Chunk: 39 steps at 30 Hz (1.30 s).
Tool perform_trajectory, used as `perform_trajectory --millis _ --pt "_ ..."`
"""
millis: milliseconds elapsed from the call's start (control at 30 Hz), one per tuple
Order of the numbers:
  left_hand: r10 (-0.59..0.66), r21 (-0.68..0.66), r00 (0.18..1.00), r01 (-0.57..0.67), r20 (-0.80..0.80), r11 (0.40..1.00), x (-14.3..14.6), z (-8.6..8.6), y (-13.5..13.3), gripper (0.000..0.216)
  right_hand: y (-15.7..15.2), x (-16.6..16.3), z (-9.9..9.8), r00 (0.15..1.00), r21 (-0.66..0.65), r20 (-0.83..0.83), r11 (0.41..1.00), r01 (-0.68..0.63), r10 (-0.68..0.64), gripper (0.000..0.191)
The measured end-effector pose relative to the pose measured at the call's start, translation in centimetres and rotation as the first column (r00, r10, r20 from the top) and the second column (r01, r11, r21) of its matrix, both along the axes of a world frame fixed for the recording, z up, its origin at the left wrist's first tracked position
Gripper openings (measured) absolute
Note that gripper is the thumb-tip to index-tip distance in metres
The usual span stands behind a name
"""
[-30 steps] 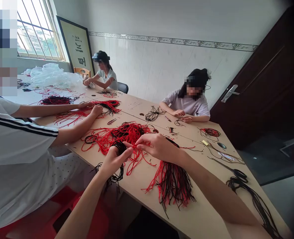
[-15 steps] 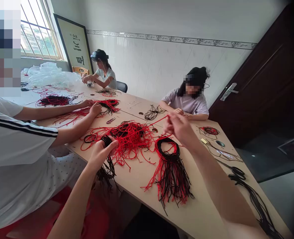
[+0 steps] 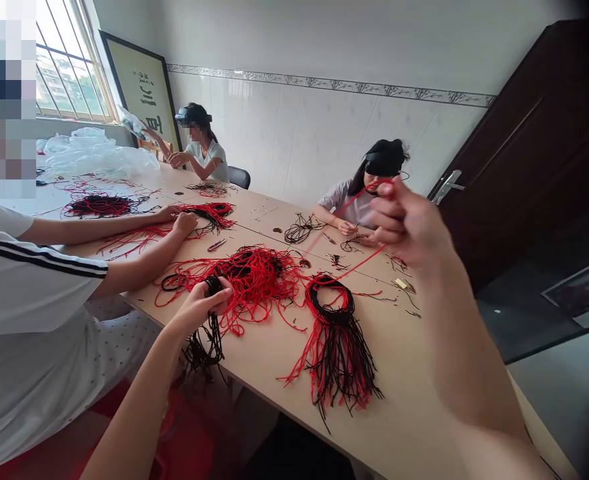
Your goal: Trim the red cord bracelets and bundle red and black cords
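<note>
1. Right there, the right hand (image 3: 407, 223) blurs, its fingers hiding how the red cord (image 3: 359, 263) sits!
2. The left hand (image 3: 197, 308) curls over the black cord (image 3: 213, 285), covering its wraps!
3. The right forearm (image 3: 474, 373) blocks the desk's (image 3: 404, 413) far corner!
4. That small gold piece (image 3: 401, 284)? Too small to call!

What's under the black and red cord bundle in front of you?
The black and red cord bundle lies on the pale wooden table. The tabletop shows between its strands, but the dense black loop at its top covers whatever lies beneath.

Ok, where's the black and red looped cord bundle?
The looped cord bundle lies on the pale tabletop in the head view, just right of the tangled red cord pile, below the raised right hand.
</note>
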<state>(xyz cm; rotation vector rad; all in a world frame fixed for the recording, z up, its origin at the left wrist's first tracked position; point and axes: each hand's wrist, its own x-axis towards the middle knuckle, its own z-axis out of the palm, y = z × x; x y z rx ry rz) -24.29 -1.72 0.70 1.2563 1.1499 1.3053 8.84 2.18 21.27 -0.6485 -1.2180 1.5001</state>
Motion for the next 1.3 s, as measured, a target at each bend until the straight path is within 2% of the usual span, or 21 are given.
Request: perform_trajectory --millis 133,200,267,367,500,633,767,867,967,1033,1133,1200,1300 --pt "0.232 -0.015 0.971 -0.233 -0.065 0.972 -1.5 -1.0 2.2 0.022 -0.2 2.7 1.4 0.982 0.038 -0.15 0.992 0.123 -0.116 0.041" --pt "0.318 -0.028 0.946 -0.32 -0.071 0.947 -1.6 -0.7 3.3 0.021 -0.2 2.9 1.2 0.981 0.032 -0.127 0.988 0.15 -0.144 0.037" --pt "0.348 -0.034 0.937 -0.35 -0.039 0.936 -1.0 0.2 3.6 0.021 -0.4 1.9 0.2 0.995 0.009 -0.028 0.996 0.093 -0.093 0.028" --pt "0.272 -0.037 0.959 -0.27 0.075 0.962 1.0 2.5 1.8 0.03 -1.3 -0.8 -2.2 0.991 -0.032 0.129 0.999 -0.04 0.044 0.007" --pt "0.033 -0.054 0.962 -0.019 0.27 0.998 4.2 5.9 -3.4 0.041 -3.6 -4.2 -5.1 0.948 -0.025 0.231 0.975 -0.221 0.221 0.022" --pt "-0.051 -0.061 0.917 0.081 0.395 0.995 6.5 7.7 -7.5 0.037 -5.9 -6.5 -6.3 0.907 0.042 0.28 0.94 -0.34 0.315 0.018" --pt "0.0 -0.034 0.839 0.022 0.544 0.999 7.6 7.8 -9.7 0.021 -7.6 -8.3 -7.1 0.898 0.11 0.338 0.935 -0.336 0.283 0.015" --pt "0.045 -0.055 0.798 -0.015 0.6 0.998 8.0 7.7 -10.8 0.018 -8.4 -9.3 -7.8 0.896 0.192 0.409 0.945 -0.266 0.169 0.017" --pt "0.055 -0.057 0.796 -0.026 0.602 0.998 8.1 7.7 -11.4 0.016 -9.1 -10.0 -8.4 0.879 0.299 0.476 0.936 -0.184 0.021 0.02" --pt "0.063 -0.058 0.809 -0.036 0.584 0.998 8.0 7.5 -11.6 0.013 -9.4 -10.4 -8.7 0.863 0.408 0.494 0.904 -0.123 -0.106 0.021" --pt "0.07 -0.084 0.817 -0.026 0.573 0.996 7.8 6.8 -11.8 0.016 -9.8 -11.0 -9.0 0.844 0.59 0.463 0.805 -0.064 -0.272 0.017" --pt "0.096 -0.11 0.801 -0.039 0.591 0.993 7.7 6.4 -12.1 0.022 -10.1 -11.5 -9.5 0.836 0.688 0.457 0.716 -0.116 -0.304 0.012" --pt "0.21 -0.165 0.76 -0.135 0.616 0.977 7.4 6.0 -12.8 0.026 -11.0 -12.0 -11.0 0.819 0.807 0.471 0.534 -0.251 -0.327 0.009"
